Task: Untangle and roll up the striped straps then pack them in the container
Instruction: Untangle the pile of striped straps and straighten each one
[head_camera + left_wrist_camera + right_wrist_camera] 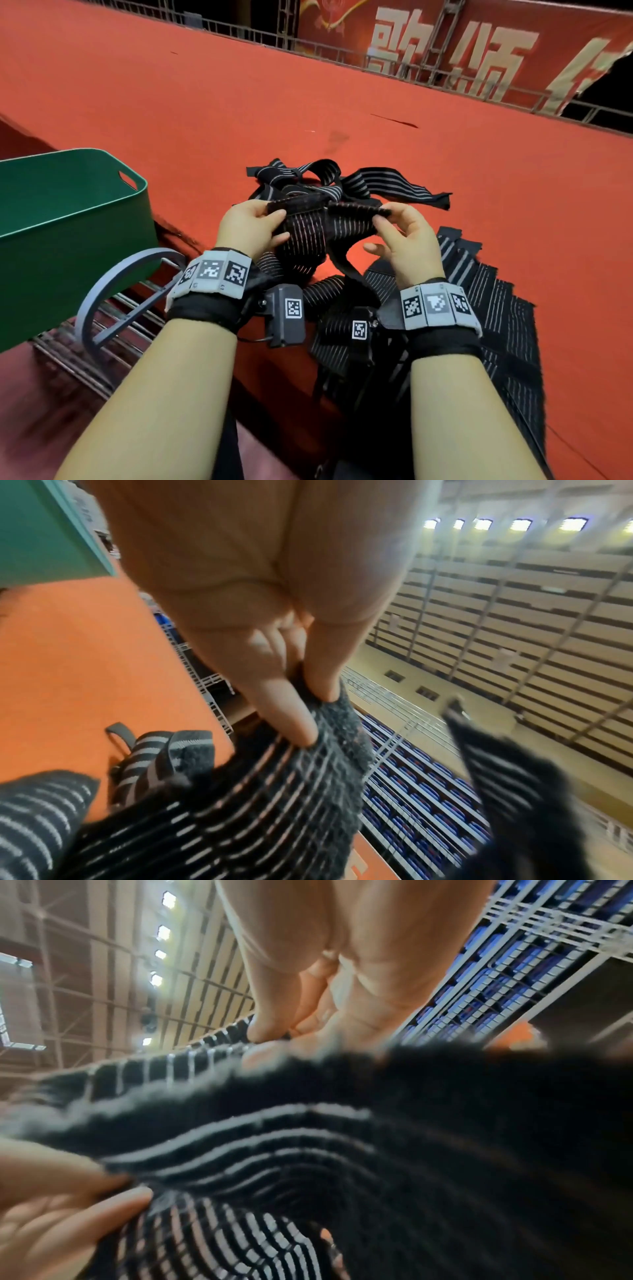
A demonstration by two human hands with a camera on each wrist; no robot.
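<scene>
A black strap with thin white stripes (325, 222) is held up between both hands above the red carpet. My left hand (253, 224) pinches its left end, thumb on the fuzzy edge (329, 715). My right hand (399, 229) pinches the right end (260, 1039). The strap sags between them. A tangled heap of striped straps (342, 181) lies just beyond the hands. More straps (486, 308) lie spread out flat under my right wrist. The green container (68, 212) stands at the left, open side up, nothing visible inside.
Red carpet (239, 102) covers the raised platform. A grey semicircular frame (113, 291) and metal bars lie at the platform's near edge below the container. A railing and a red banner (462, 54) run along the far side.
</scene>
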